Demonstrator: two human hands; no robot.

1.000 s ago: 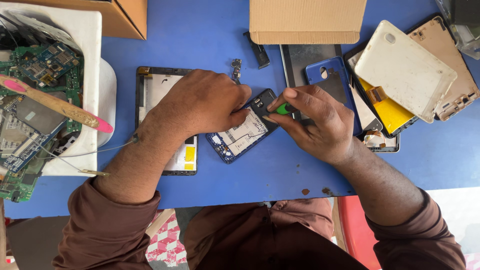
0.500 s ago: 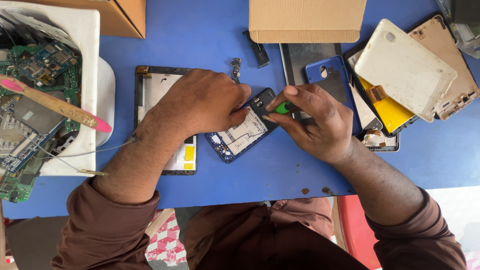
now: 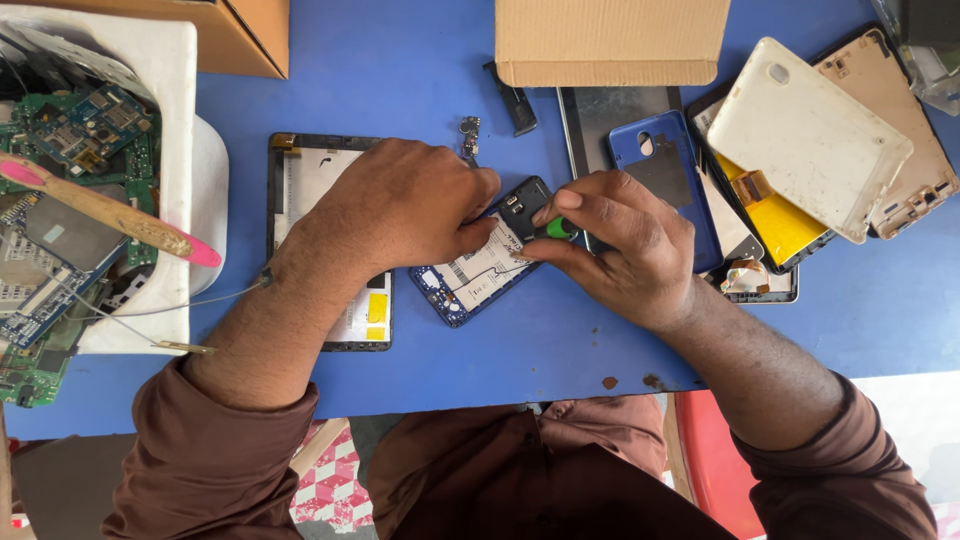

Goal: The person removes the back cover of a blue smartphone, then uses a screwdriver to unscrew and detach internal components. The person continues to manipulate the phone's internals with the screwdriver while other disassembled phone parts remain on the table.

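An opened blue phone [image 3: 478, 275] lies tilted on the blue table [image 3: 400, 80], its inner plate and label showing. My left hand [image 3: 400, 205] presses down on the phone's upper left part and holds it still. My right hand [image 3: 620, 245] grips a small tool with a green handle [image 3: 560, 228], its tip on the phone's dark upper end. Under my left wrist lies an opened tablet frame [image 3: 320, 185] with a pale inside and yellow stickers.
A white tub [image 3: 150, 60] at the left holds green circuit boards and a pink-tipped stick. Cardboard boxes [image 3: 610, 40] stand at the back. Several phone backs and opened phones [image 3: 800, 140] are piled at the right. A small black part [image 3: 515, 100] and a small metal part lie nearby.
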